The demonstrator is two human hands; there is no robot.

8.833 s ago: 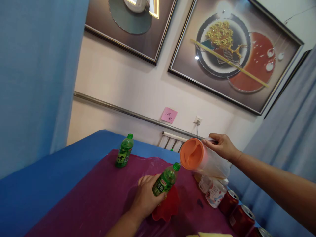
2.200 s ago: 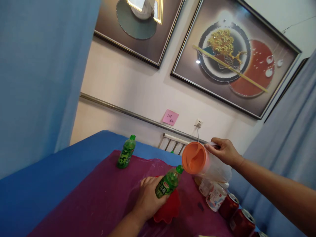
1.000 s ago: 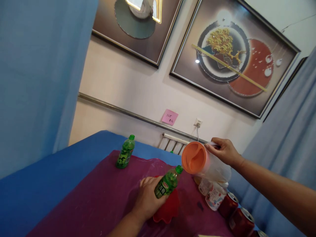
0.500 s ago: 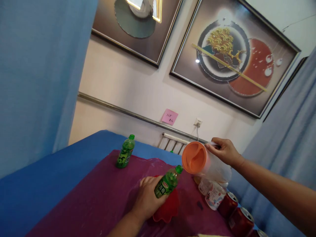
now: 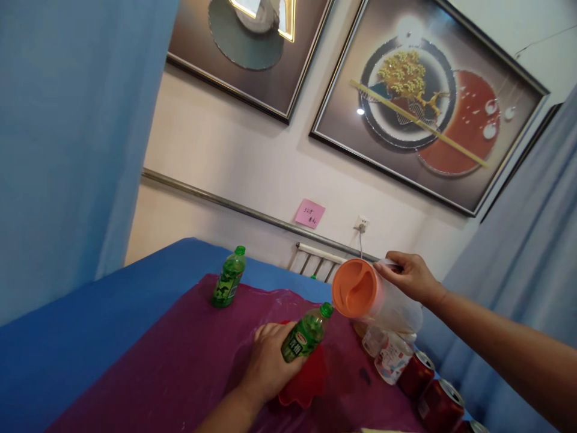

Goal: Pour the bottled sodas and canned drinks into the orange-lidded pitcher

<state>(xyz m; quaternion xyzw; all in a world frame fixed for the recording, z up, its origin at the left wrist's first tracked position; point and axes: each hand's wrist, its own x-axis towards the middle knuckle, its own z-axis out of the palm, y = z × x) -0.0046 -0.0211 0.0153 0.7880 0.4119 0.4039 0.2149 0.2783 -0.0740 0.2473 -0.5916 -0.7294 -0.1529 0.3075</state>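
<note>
My left hand (image 5: 273,359) is wrapped round a green-labelled plastic bottle (image 5: 306,335), which leans to the right over a red scalloped bowl (image 5: 311,379). The bowl is partly hidden by the hand and the bottle. My right hand (image 5: 412,275) grips the handle of a translucent pitcher (image 5: 396,307) with an orange lid (image 5: 355,288). The pitcher is tipped left, its lid edge right beside the bottle's mouth. Whether liquid runs between them, I cannot tell. Farther back on the left, a second green-labelled bottle (image 5: 229,278) stands upright.
A purple sheet (image 5: 180,361) covers part of the blue tabletop (image 5: 81,313). Along the right edge stand a clear labelled container (image 5: 393,361) and several red cans (image 5: 440,404). Blue curtains (image 5: 76,132) hang on both sides. A metal rail (image 5: 225,204) runs along the wall.
</note>
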